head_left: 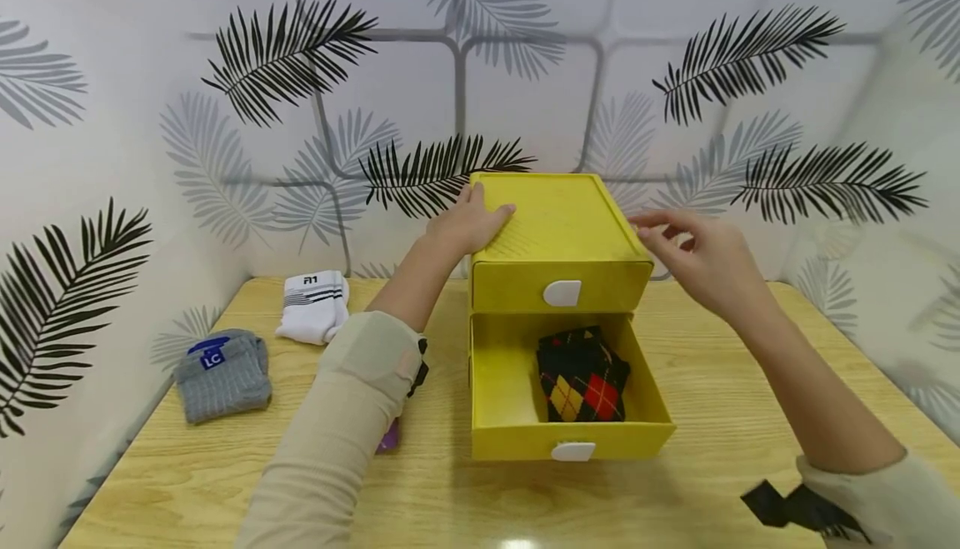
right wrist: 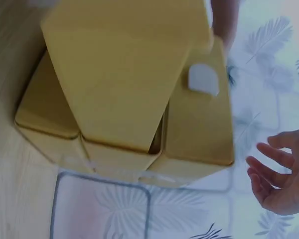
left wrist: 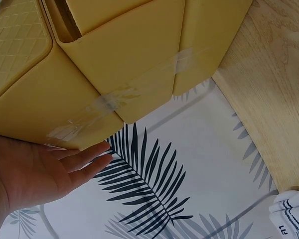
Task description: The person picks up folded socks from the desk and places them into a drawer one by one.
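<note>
On the wooden counter [head_left: 720,466] in front of us stands a small yellow drawer box [head_left: 558,232] with two drawers, backed against a leaf-patterned wall. Its top drawer is closed; its bottom drawer [head_left: 510,416] is pulled out toward us, and a folded argyle sock [head_left: 581,376] lies inside it, toward the right.

Our left hand [head_left: 468,220] rests flat on the box's top at the left rear corner, fingers straight and gripping nothing. Our right hand [head_left: 693,253] hovers just beside the box's right edge, fingers loosely spread, holding nothing and apparently not touching it.

We judge the box to be light, stiff plastic that could slide on the smooth wood, so pressing down on the lid or holding both side walls would steady it; each drawer has a white tab handle [head_left: 562,292].

Two more folded socks, one white [head_left: 313,306] and one grey [head_left: 222,374], lie to the left, well apart from both hands.
</note>
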`<state>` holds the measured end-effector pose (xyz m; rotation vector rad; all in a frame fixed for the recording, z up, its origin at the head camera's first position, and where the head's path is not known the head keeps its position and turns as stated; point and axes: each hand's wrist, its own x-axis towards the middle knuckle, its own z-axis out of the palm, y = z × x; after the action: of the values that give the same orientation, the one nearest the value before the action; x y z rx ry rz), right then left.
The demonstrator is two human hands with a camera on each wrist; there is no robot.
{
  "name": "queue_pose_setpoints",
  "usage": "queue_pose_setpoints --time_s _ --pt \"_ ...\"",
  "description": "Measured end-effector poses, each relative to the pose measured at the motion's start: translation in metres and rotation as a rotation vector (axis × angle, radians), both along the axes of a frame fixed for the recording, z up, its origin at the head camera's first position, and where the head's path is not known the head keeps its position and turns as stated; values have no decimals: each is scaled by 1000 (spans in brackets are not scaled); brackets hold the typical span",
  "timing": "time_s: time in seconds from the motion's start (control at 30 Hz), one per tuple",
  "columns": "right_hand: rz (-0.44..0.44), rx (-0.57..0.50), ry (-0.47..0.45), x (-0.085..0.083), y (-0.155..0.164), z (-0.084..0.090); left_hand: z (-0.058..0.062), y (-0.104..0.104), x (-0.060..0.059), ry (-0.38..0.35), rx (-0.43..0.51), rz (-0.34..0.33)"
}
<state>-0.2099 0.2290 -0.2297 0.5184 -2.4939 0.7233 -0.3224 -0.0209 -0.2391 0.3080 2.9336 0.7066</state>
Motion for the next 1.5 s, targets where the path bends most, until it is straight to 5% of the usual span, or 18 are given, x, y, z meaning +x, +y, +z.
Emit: queue_pose_setpoints --time_s 0.23,0.4,0.7,1.03,1.27,1.5 --pt "-60 125 -261 -69 8 10 1 2 1 -3 -3 -8" --pt "-15 261 -396 -92 10 8 2 4 1 0 5 -15" --pt "-13 330 -467 -99 3 3 -2 -4 1 -8 130 -21" --pt "12 241 -518 -101 -5 -5 0 -35 6 43 315 -125" --pt "1 217 -519 -104 -6 -6 -11 -79 31 122 278 -199" --pt "-8 185 -532 -101 -2 -14 -54 -128 73 113 268 -239"
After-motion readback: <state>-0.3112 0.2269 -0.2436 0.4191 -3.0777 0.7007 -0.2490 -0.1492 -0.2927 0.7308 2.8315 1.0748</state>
